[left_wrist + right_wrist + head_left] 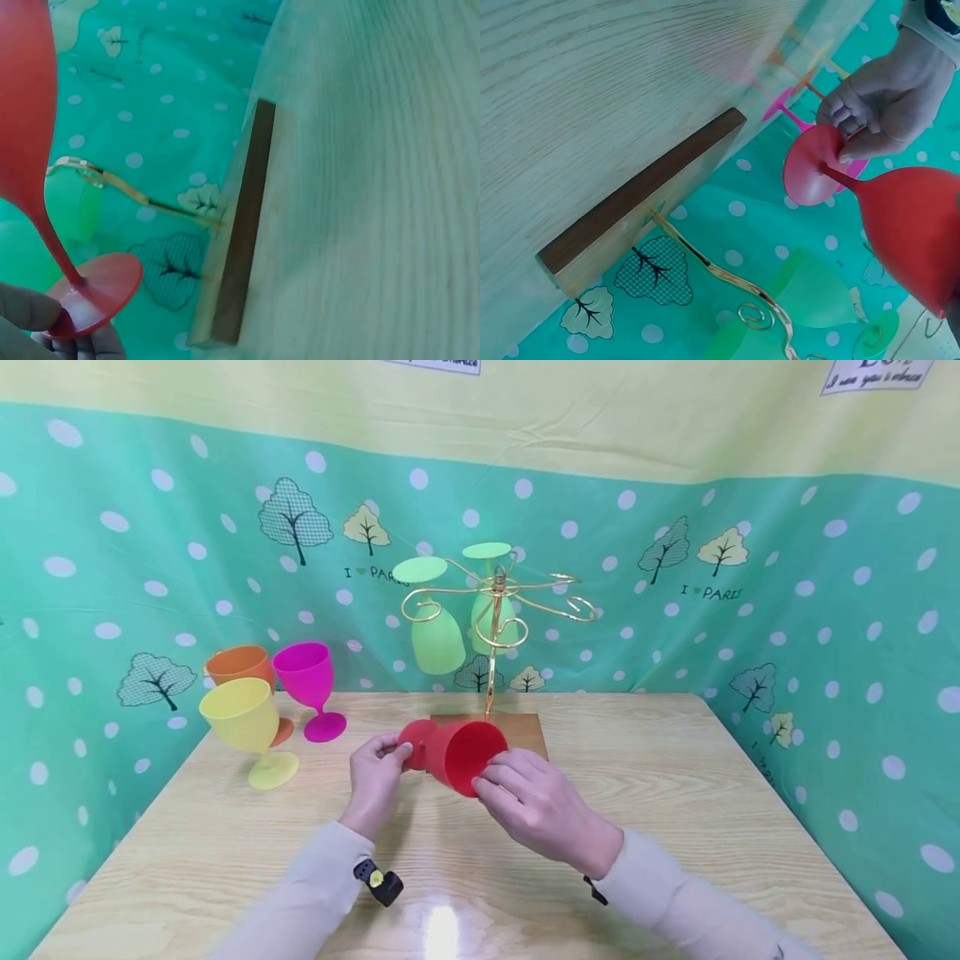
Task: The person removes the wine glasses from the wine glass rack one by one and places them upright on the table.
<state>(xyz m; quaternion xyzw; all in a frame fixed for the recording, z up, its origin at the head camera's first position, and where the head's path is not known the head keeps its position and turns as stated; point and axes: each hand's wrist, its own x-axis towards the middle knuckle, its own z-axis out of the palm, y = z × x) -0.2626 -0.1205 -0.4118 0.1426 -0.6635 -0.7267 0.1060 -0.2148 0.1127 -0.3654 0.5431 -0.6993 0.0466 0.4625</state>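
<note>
A red goblet [457, 752] lies on its side in the air between both hands, its mouth turned toward the right. My left hand [378, 777] pinches the edge of its round foot between thumb and fingers, as the left wrist view shows on the foot [105, 289]. At the other end my right hand [536, 802] grips the rim of the bowl [911, 232]. Just behind the goblet stands a gold wire rack [491, 643] on a wooden base [525, 732]. Two green goblets [437, 639] hang upside down from its left and back arms.
On the left of the table [637, 877] stand a yellow goblet [243, 718], an orange goblet [240, 664] and a magenta goblet [307, 677], all upright. A green dotted cloth [600, 527] hangs behind and along the sides.
</note>
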